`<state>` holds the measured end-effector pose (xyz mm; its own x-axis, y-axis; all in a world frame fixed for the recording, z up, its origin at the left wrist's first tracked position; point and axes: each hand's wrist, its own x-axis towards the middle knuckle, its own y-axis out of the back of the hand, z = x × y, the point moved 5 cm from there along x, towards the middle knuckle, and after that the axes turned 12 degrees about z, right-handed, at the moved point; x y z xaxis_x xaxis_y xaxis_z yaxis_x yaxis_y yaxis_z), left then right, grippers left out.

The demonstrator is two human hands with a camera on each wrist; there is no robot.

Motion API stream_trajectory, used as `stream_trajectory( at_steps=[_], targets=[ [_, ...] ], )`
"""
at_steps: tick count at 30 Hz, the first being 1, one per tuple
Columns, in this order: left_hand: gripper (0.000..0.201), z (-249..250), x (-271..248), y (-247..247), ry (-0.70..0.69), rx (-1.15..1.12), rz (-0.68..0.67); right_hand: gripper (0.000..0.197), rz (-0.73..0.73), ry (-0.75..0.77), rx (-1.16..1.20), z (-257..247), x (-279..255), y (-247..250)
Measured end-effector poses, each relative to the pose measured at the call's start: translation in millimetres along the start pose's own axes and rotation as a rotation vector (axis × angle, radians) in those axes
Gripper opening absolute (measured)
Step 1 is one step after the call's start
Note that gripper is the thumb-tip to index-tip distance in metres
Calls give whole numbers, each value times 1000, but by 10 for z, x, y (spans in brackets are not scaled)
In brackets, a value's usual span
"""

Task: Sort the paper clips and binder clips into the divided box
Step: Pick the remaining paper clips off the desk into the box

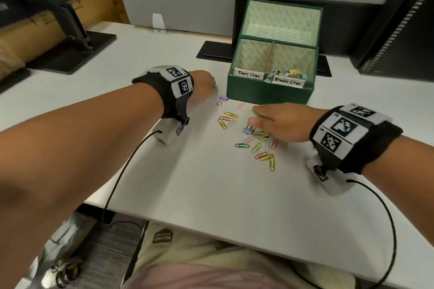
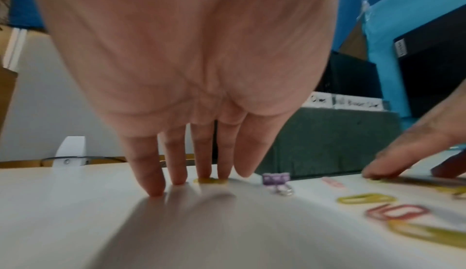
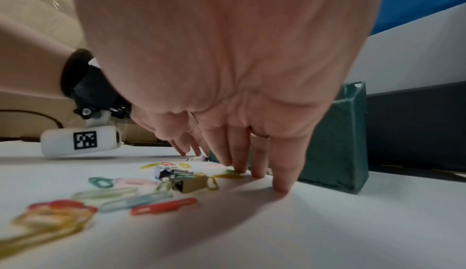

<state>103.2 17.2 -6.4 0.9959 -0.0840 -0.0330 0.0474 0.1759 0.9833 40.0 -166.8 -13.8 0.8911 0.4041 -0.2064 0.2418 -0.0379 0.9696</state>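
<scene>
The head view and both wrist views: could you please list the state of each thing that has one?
green box: lid open, upright behind.
Binder Clips compartment: holds clips.
Paper Clips compartment: contents hidden.
purple binder clip: loose on desk.
yellow paper clip: pressed under left fingertips.
left hand: fingers straight, tips on desk.
right hand: fingers straight, tips on desk.

We see coloured paper clips (image 1: pixel 256 145) scattered flat on the table at the green divided box's (image 1: pixel 267 91) six o'clock — its lid upright. A purple binder clip (image 1: pixel 222 100) lies at its seven o'clock; a blue one (image 1: pixel 249 130) sits among the clips.
</scene>
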Motion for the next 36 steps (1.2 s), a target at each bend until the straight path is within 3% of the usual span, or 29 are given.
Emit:
stream_trajectory(
  at_steps=[2, 5, 9, 13, 18, 23, 27, 34, 36],
  targets=[
    [36, 70, -64, -9, -61, -27, -30, 55, -13, 47, 15, 51, -84, -49],
    [33, 169, -183, -61, -168, -41, -102, 58, -54, 121, 13, 71, -227, -95],
    [32, 259, -266, -38, -250, -107, -55, 54, -57, 114, 57, 48, -305, -3],
    [47, 351, -295, -29, -281, -89, -45, 55, 26, 52, 56, 55, -135, 86],
    [44, 571, -409, -116, -398, -90, -159, 53, 52, 77, 5, -76, 170, 87],
    [38, 567, -493, -17, -363, -280, -184, 48, 41, 121, -166, -159, 234, 83],
    [37, 379, -485, 54, -317, -191, -115, 57, 66, 126, -129, -103, 133, 69],
    [57, 260, -604, -86, -279, -61, -256, 34, 36, 142, 29, 22, -296, 76],
    [60, 309, -640, -109, -293, -123, -295, 45, 39, 87, 39, 89, -362, 65]
  ],
)
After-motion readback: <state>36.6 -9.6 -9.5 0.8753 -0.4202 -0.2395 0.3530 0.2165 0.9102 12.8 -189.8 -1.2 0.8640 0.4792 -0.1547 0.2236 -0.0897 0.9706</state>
